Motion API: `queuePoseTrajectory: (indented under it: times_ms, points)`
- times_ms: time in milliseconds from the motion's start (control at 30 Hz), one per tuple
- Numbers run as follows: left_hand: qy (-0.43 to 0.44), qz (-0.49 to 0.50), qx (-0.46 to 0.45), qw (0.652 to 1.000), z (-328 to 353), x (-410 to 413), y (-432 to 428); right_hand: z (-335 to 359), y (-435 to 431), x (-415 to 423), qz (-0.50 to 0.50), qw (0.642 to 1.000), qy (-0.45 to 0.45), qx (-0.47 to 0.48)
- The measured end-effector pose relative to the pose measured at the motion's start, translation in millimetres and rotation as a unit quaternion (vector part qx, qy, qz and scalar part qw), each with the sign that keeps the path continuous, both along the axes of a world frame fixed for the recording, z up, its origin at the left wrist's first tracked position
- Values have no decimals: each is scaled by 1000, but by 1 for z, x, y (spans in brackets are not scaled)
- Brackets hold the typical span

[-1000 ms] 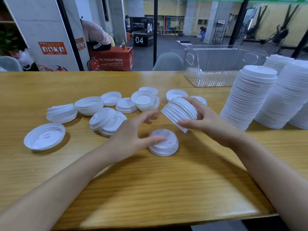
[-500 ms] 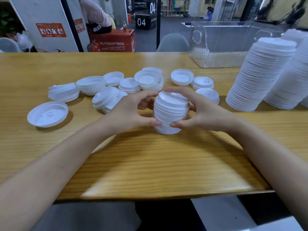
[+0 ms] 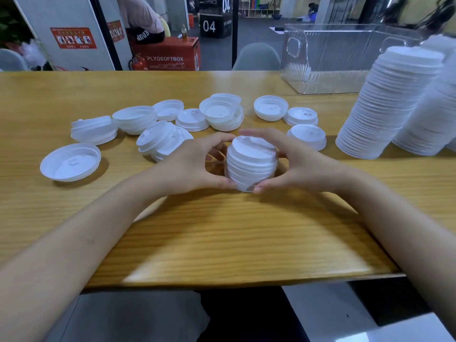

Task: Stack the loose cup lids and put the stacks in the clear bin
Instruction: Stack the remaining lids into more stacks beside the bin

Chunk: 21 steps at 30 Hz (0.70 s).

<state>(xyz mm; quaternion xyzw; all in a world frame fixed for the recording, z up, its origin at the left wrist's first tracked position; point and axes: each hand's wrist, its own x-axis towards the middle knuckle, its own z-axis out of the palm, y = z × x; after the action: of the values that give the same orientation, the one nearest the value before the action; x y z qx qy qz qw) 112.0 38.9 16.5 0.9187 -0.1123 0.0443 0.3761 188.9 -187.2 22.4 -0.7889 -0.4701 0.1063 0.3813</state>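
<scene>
Mid-frame, both hands on one short stack of lids (image 3: pixel 251 164): my left hand (image 3: pixel 190 166) cups its left side, my right hand (image 3: pixel 299 164) its right, thumbs near the base, fingers curled round the back. The stack stands on the table (image 3: pixel 222 230) and leans a bit; its layers aren't flush. So the step, I'd say, is squaring up and pressing lids together. Loose lids (image 3: pixel 217 112) lie scattered just behind, across center-left of frame; one lies open side up at far left (image 3: pixel 71 162). Tall finished stacks (image 3: pixel 389 102) are at right; the clear bin (image 3: pixel 328 58) is upper right, well apart. Next: grab another loose lid w/ one hand and seat it squarely on top, or carry this stack toward the bin w/o tipping it.
</scene>
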Motion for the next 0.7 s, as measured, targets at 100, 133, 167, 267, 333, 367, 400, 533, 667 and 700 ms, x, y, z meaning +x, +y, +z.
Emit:
queuePoseTrajectory:
  times_ms: [100,133,167,267,333,367,400,533,667,700]
  points:
    - [13,5,-11,1000,3,-1,2,8,-7,1,-26,999,36,19]
    - [15,9,-27,999,3,-2,2,10,-10,2,-37,998,40,29]
    - [17,14,-46,999,4,-2,2,12,-13,2,-49,997,45,33]
    - [21,23,-87,996,1,-6,-5,10,-14,-1,-55,997,61,11]
    - [20,28,-88,996,-5,-6,-13,5,-9,-5,-57,996,69,6]
    - [13,31,-86,996,-6,-7,-16,4,-7,-8,-63,995,71,15]
    - [6,35,-87,996,-8,-7,-18,3,-6,-9,-73,995,68,29]
    - [2,29,-105,994,-12,-7,-19,3,-13,-8,-129,981,99,110]
    - [3,28,-89,996,-13,-8,-17,2,-24,-5,-156,966,154,139]
    - [2,34,-86,996,-13,-8,-18,2,-24,-5,-158,962,168,145]
